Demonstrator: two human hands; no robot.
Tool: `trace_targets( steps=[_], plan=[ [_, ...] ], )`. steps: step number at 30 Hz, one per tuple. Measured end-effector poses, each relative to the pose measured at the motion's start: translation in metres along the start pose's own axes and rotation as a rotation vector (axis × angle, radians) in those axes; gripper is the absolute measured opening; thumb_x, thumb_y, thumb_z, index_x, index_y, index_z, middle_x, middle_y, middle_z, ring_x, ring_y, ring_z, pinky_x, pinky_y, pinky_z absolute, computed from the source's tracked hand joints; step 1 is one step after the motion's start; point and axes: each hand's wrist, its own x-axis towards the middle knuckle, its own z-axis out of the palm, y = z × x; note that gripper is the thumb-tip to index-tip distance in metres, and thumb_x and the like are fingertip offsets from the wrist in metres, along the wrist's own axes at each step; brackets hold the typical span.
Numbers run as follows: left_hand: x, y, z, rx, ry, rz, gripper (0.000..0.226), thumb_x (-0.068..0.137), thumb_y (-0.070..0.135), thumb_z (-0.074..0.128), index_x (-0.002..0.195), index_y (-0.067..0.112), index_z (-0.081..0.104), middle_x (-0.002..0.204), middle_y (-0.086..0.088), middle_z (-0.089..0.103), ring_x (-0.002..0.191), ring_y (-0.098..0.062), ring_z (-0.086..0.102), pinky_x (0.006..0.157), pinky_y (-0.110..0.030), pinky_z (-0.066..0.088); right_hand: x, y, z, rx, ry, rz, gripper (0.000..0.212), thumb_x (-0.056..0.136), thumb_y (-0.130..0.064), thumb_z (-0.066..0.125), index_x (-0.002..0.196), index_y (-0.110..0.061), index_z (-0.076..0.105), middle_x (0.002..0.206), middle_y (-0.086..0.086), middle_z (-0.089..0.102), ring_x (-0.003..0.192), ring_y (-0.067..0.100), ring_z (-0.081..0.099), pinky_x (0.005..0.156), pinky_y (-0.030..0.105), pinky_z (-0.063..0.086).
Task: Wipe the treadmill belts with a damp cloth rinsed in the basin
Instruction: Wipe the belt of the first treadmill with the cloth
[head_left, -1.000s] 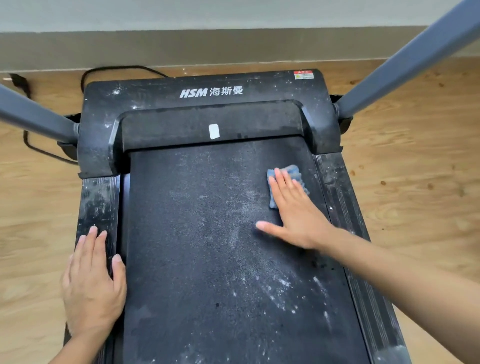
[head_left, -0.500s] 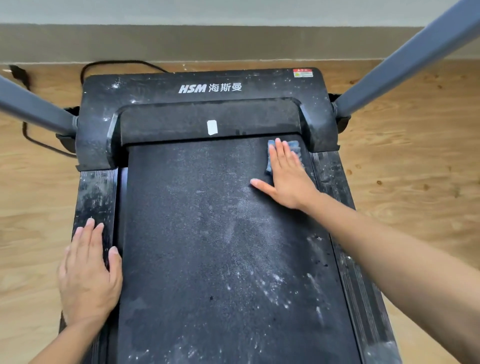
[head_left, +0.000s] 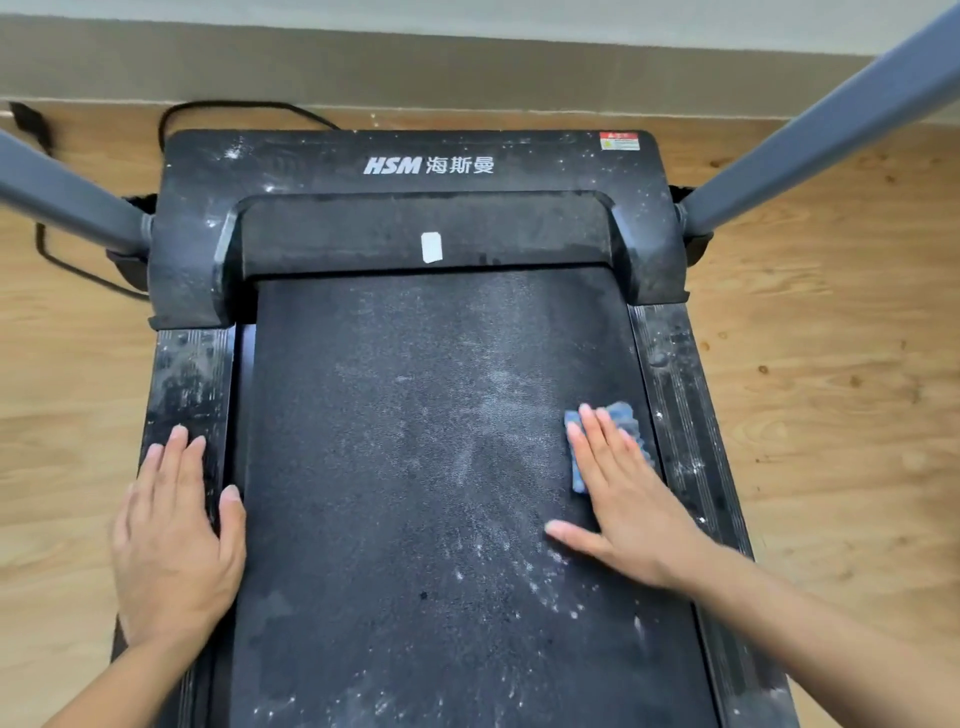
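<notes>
Right hand (head_left: 631, 512): flat out at about 3 o'clock on the belt (head_left: 415, 467), fingers straight and close together, thumb stuck out toward the middle, pressing the cloth down.
Cloth (head_left: 626, 415): blue-grey and mostly buried under those fingers. Only a lumpy far edge and a thin strip along the left side peek out, so I can't tell how it's folded or whether it's wet.
Left hand (head_left: 174, 540): down at 8 o'clock, palm flat on the left side rail (head_left: 189, 374), fingers spread a little, thumb resting at the belt's edge, holding nothing.
Belt: black and filmed with pale dust through the centre, with white flecks thickest at 5 o'clock just below the right wrist. The near end runs off the bottom of the view.
Right side rail (head_left: 675, 395): ribbed and speckled, its lower stretch covered by the forearm.
Motor cover (head_left: 405, 171): at 12 o'clock, dusty, with HSM lettering, a small white sticker (head_left: 431, 247), and a red label (head_left: 619, 140) too small to read.
Uprights (head_left: 821, 135): grey bars at 10 and 2 o'clock, both cut off by the frame.
Cable (head_left: 234, 106): black loop at 11 o'clock on the wooden floor (head_left: 831, 364), partly hidden behind the cover.
</notes>
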Motion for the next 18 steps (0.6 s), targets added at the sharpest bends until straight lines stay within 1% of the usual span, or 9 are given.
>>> trace_targets(
  steps=[2,5,7,10,12,14,15,17,18],
  plan=[
    [0.001,0.001,-0.001,0.004,-0.007,-0.009,0.064,0.101,0.041,0.034,0.156,0.009,0.042,0.17,-0.007,0.033,0.159,-0.027,0.026,0.122,-0.057,0.03,0.059,0.013,-0.026,0.027,0.084,0.081,0.116,0.09,-0.092,0.021,0.162,-0.013,-0.024,0.168,0.007,-0.035,0.155,0.019,-0.034,0.131,0.045,-0.007],
    [-0.001,0.001,-0.002,0.008,-0.015,-0.005,0.064,0.102,0.042,0.033,0.157,0.01,0.041,0.171,-0.005,0.031,0.159,-0.026,0.025,0.122,-0.056,0.03,0.133,0.028,-0.063,0.065,0.139,0.162,0.12,0.087,-0.095,0.02,0.164,-0.011,-0.019,0.171,0.01,-0.027,0.157,0.024,-0.028,0.131,0.048,-0.006],
    [-0.001,0.0,-0.002,0.007,-0.01,-0.002,0.064,0.102,0.042,0.033,0.157,0.011,0.041,0.171,-0.004,0.031,0.16,-0.025,0.025,0.123,-0.056,0.03,0.151,0.033,-0.072,0.076,0.155,0.173,0.121,0.086,-0.094,0.019,0.165,-0.008,-0.015,0.172,0.013,-0.022,0.159,0.026,-0.023,0.131,0.049,-0.004],
    [-0.001,-0.001,-0.002,0.001,-0.01,-0.01,0.063,0.102,0.042,0.033,0.157,0.012,0.041,0.171,-0.003,0.03,0.16,-0.024,0.024,0.122,-0.056,0.029,0.127,0.032,-0.062,0.122,0.166,0.157,0.119,0.088,-0.094,0.02,0.165,-0.01,-0.015,0.172,0.011,-0.024,0.158,0.022,-0.026,0.131,0.049,-0.003],
    [-0.002,-0.001,-0.001,0.002,-0.01,-0.009,0.063,0.102,0.042,0.032,0.157,0.011,0.041,0.172,-0.003,0.03,0.16,-0.024,0.024,0.123,-0.056,0.028,0.077,0.024,-0.044,0.109,0.129,0.108,0.118,0.09,-0.092,0.024,0.163,-0.011,-0.02,0.17,0.009,-0.03,0.156,0.02,-0.03,0.131,0.047,-0.005],
    [-0.002,-0.002,-0.001,-0.001,-0.011,-0.007,0.063,0.103,0.042,0.032,0.157,0.011,0.041,0.172,-0.003,0.03,0.16,-0.024,0.024,0.123,-0.056,0.028,0.008,0.007,-0.016,0.073,0.045,0.001,0.119,0.092,-0.089,0.031,0.162,-0.008,-0.021,0.17,0.01,-0.032,0.158,0.025,-0.028,0.131,0.045,-0.006],
    [-0.002,-0.003,0.0,-0.004,-0.011,-0.008,0.064,0.103,0.042,0.032,0.157,0.011,0.041,0.172,-0.003,0.029,0.16,-0.024,0.023,0.123,-0.056,0.029,-0.028,-0.004,-0.001,0.043,-0.003,-0.054,0.12,0.092,-0.088,0.034,0.164,-0.005,-0.015,0.171,0.014,-0.027,0.159,0.029,-0.021,0.131,0.045,-0.003],
    [-0.001,-0.002,0.001,-0.008,-0.008,-0.01,0.064,0.102,0.043,0.032,0.158,0.011,0.04,0.172,-0.003,0.029,0.16,-0.024,0.023,0.123,-0.057,0.029,-0.084,-0.021,0.032,-0.093,-0.026,-0.179,0.119,0.091,-0.087,0.04,0.163,0.004,0.015,0.173,0.024,0.0,0.161,0.037,0.003,0.125,0.049,0.013],
    [-0.001,-0.001,0.001,-0.006,-0.005,-0.013,0.064,0.102,0.043,0.032,0.158,0.011,0.04,0.172,-0.003,0.029,0.16,-0.023,0.023,0.123,-0.056,0.029,-0.095,-0.024,0.04,-0.148,-0.034,-0.211,0.117,0.09,-0.087,0.043,0.16,0.006,0.028,0.171,0.026,0.014,0.16,0.038,0.013,0.121,0.05,0.02]
  ],
)
